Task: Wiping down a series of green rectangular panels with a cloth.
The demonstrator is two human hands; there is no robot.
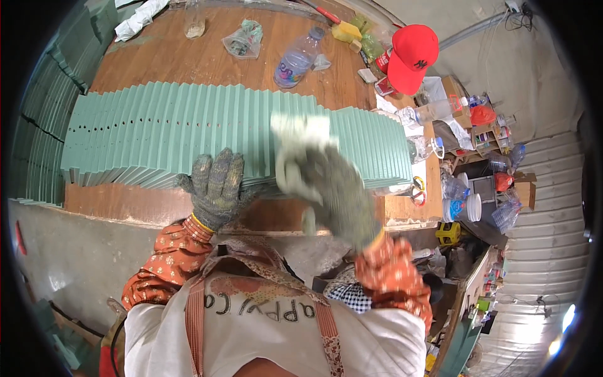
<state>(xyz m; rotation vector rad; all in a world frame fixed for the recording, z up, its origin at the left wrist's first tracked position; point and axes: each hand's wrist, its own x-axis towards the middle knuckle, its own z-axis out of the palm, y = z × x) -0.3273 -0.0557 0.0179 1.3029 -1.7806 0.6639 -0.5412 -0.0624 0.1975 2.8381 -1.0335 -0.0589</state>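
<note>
Row of pale green panels (207, 125): thin, flat, rectangular sheets standing on edge and packed face to face, ribbed like an accordion, with small round holes near the 9 o'clock end; the row lies across the middle of the bench (188, 56), a worn brown wooden top with a scuffed front edge. Left hand (217, 182): in a grey knitted work glove, soiled, fingers spread and laid flat on the near edge of the panels at about 6 o'clock of the row. Right hand (326, 182): same knitted glove, motion-blurred, closed around a crumpled whitish cloth (300, 135) held against the panel tops at the row's 3 o'clock part. Sleeves: orange, small floral print; white apron with patterned straps. Beyond the panels, at 12 o'clock: clear plastic bottle (296, 60) lying on its side, crinkled plastic bag (244, 39), yellow sponge (347, 31). At 2 o'clock: red cap (411, 56), smooth fabric, domed. At 9 o'clock: further stacks of green panels (44, 125).
</note>
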